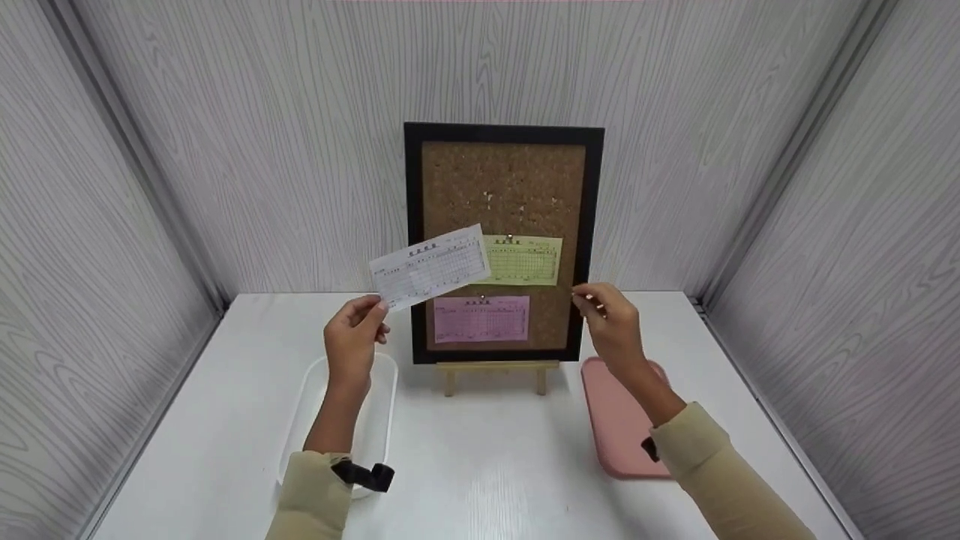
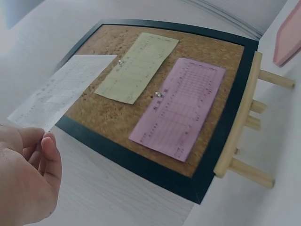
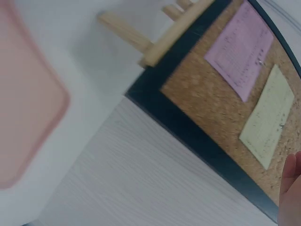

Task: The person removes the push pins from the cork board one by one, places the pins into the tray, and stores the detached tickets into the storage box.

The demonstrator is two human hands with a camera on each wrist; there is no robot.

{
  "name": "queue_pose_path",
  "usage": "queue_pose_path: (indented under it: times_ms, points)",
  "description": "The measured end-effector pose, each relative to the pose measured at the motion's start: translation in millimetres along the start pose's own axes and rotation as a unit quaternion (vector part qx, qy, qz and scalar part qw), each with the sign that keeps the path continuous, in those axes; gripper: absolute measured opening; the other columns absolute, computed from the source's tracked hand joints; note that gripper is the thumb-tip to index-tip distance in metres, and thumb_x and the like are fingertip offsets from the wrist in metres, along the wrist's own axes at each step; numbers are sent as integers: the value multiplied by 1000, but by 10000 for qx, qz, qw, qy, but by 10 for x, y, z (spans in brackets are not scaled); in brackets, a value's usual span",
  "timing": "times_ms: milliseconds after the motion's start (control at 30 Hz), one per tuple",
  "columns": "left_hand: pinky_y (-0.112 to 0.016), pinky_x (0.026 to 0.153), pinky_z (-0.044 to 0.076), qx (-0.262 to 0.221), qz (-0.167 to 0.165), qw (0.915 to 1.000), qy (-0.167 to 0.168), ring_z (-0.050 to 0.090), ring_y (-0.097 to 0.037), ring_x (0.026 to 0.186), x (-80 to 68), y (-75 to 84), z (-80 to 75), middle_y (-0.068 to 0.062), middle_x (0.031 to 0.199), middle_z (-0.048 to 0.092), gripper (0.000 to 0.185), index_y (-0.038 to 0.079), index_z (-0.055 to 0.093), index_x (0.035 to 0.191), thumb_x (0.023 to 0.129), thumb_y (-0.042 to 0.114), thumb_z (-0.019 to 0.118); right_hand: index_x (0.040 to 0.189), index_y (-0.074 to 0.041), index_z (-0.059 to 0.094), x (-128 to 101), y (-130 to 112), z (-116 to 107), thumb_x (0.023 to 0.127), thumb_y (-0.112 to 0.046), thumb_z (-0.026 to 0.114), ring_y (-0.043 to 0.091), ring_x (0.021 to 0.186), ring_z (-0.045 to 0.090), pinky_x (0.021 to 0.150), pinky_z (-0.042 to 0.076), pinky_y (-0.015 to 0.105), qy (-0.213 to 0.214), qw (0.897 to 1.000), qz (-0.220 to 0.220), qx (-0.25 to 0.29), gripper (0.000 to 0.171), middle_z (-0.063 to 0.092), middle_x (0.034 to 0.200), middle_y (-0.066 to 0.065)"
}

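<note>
My left hand [image 1: 352, 337] pinches a white printed slip [image 1: 431, 268] by its lower left corner. Tilted, the slip overlaps the corkboard [image 1: 502, 169] and one end of a yellow-green slip [image 1: 525, 262] in the head view. That slip and a pink-purple slip [image 1: 481, 319] below it are each fixed to the cork by a clear push pin [image 2: 158, 94] at the top edge. By the board's right frame is my right hand [image 1: 613, 322], thumb and index fingertips brought together; I cannot tell whether they hold something small.
A small wooden easel [image 1: 497, 366] supports the black-framed board. On the white table [image 1: 480, 450], a white tray [image 1: 392, 405] stands under the left forearm and a pink tray [image 1: 611, 427] under the right. Wood-grain panels [image 1: 300, 135] enclose the back and sides.
</note>
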State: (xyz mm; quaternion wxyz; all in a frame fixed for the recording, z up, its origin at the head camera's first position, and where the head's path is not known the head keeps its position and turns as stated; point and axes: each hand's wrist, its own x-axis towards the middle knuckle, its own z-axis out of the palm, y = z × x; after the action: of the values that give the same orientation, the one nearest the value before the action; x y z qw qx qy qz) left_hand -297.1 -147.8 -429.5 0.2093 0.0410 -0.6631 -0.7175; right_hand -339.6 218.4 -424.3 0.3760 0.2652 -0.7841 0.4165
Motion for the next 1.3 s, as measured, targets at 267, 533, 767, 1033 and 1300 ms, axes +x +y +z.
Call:
queue_pose_path:
  times_ms: [267, 533, 767, 1033, 1300]
  points:
    - [-19, 59, 50, 237, -263, 9991, 227, 60, -12, 70, -281, -243, -334, -6, 95, 68, 21, 2, 67, 116, 99, 13, 65, 102, -6, 74, -476, 159, -174, 91, 5, 69, 14, 75, 63, 69, 48, 10, -12, 9990, 445, 10, 16, 72, 94, 6]
    - [-17, 59, 48, 767, -773, 9933, 383, 60, -12, 73, -568, -386, -626, -6, 102, 69, 25, 5, 66, 120, 100, 19, 63, 104, -6, 73, -867, 330, -450, 92, 2, 70, 10, 78, 64, 66, 49, 12, -188, 9931, 1151, -130, 15, 72, 95, 5]
    - [-19, 63, 49, 1361, -1217, 9807, 696, 60, -16, 77, -688, -462, -841, -8, 109, 69, 26, 8, 66, 123, 101, 22, 60, 104, -11, 74, -1201, 484, -588, 95, -5, 69, 9, 77, 62, 61, 50, 17, -348, 9815, 1862, -289, 12, 71, 92, 4]
    - [-22, 60, 47, 1842, -1595, 9641, 1058, 59, -14, 72, -780, -542, -1067, -12, 116, 69, 30, 8, 65, 126, 101, 24, 60, 101, -7, 75, -1539, 565, -622, 90, -1, 73, 11, 80, 62, 64, 52, 22, -795, 9667, 2225, -980, 12, 73, 93, 1]
    - [-25, 62, 46, 1971, -1823, 9543, 1311, 55, -15, 73, -866, -698, -1219, -15, 122, 67, 32, 4, 63, 128, 101, 22, 59, 104, -11, 75, -1703, 599, -685, 92, -7, 71, 17, 86, 62, 69, 50, 26, -1359, 9375, 2933, -1286, 14, 74, 100, 4]
